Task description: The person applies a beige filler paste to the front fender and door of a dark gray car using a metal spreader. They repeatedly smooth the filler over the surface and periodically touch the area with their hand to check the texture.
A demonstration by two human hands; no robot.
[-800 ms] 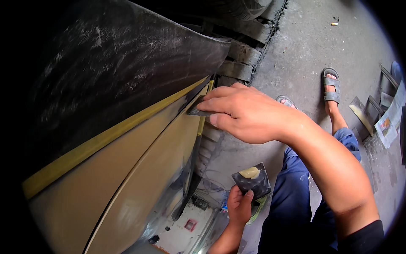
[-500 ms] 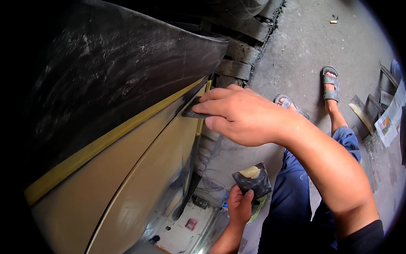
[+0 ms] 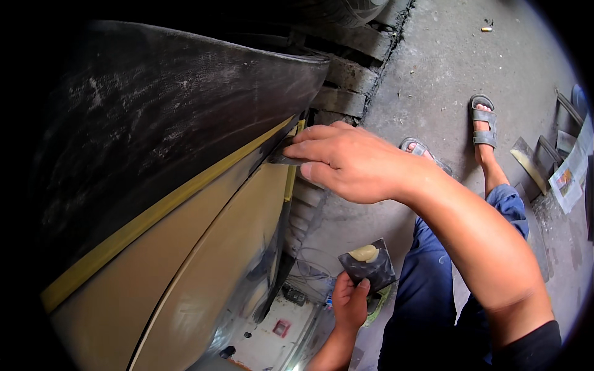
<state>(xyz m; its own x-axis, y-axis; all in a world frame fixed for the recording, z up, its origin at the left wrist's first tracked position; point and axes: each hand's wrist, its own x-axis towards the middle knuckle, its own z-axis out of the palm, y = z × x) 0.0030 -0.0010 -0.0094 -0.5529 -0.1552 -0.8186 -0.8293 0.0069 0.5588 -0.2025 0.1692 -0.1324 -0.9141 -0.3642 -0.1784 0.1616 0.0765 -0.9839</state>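
My right hand [image 3: 356, 162] pinches a thin dark putty spreader [image 3: 286, 153] between fingers and thumb. The spreader lies against the upper end of the tan car body panel [image 3: 232, 247], close to its narrow seam. Yellow masking tape [image 3: 167, 207] runs along the border between the tan panel and the dark, scuffed body part [image 3: 167, 99]. Lower down, my left hand [image 3: 351, 301] grips a square black mixing plate [image 3: 371, 270] by its edge. A pale yellow lump of putty [image 3: 364, 253] sits on the plate's far corner.
Bricks [image 3: 337, 102] border the concrete floor beneath the car, near a tyre [image 3: 352, 9]. My sandalled feet [image 3: 484, 120] stand to the right. Putty-smeared plates [image 3: 529, 164] and newspaper [image 3: 569, 179] lie at the far right. A white panel [image 3: 281, 331] is below.
My right hand and the spreader have shifted slightly up. The spreader now shows flatter against the panel. My left hand holds the plate in nearly the same place.
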